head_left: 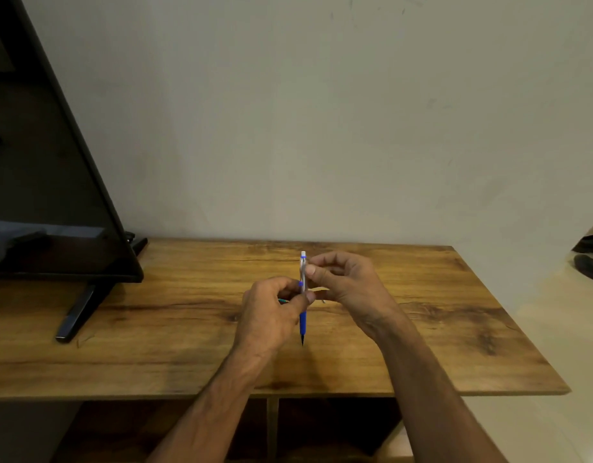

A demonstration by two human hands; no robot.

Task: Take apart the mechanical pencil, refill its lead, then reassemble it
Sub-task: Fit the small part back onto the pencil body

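Note:
The mechanical pencil [303,320] stands upright above the wooden table [175,329], tip down. It has a blue grip below and a white barrel with a white cap on top. My left hand [270,317] grips its middle with thumb and curled fingers. My right hand [347,284] pinches the upper white part near the clip between thumb and forefinger. A small teal object [283,300] peeks out behind my left hand's fingers; what it is I cannot tell.
A black monitor [38,162] on a slanted stand [75,315] fills the table's left side. The wall rises right behind the table. A dark object [591,259] lies on a pale surface at the far right. Shelving shows under the table's front edge.

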